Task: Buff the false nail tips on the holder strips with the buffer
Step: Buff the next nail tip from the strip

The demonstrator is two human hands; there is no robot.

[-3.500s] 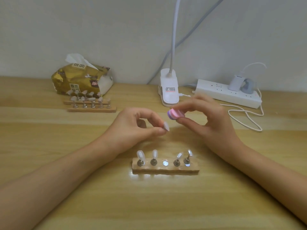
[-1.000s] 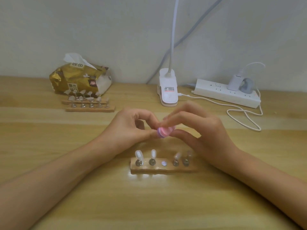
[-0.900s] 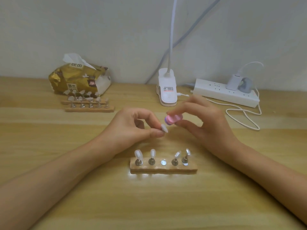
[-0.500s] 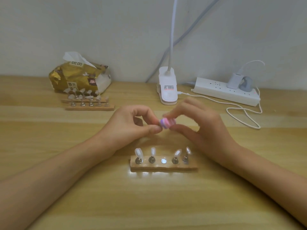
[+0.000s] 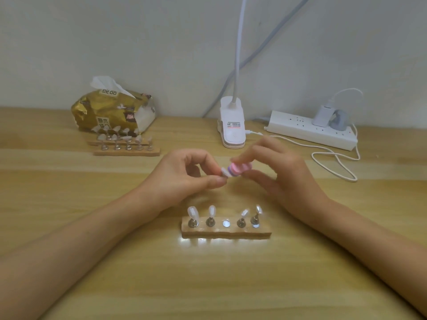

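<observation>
1. The tissue pack, made of crinkled gold foil, is showing Chinese print. The characters 原木 are readable on its front, and a white tissue is sticking out of the top.
2. The clip lamp base, in smooth white plastic, is carrying a small label whose print is too fine to read. Its slim gooseneck is rising out of view.
3. The power strip, a long white block, is lying by the wall with a white charger plugged in. A white cable is looping over the table, which is pale wood with a streaked grain.
4. The left hand is pinching a false nail tip, a small translucent oval, between thumb and forefinger above the table.
5. The right hand is gripping the buffer, a stubby pink block with a purple layer, between curled fingers and thumb. Its purple end is lying against the held tip, though blur is hiding the exact contact.
6. The near holder strip, a rough wooden bar, is sitting just in front of the hands. Four of its metal studs are bearing milky tips, and the middle one is showing a bare shiny disc.
7. Two far holder strips are lying side by side before the tissue pack, each bearing tips.
</observation>
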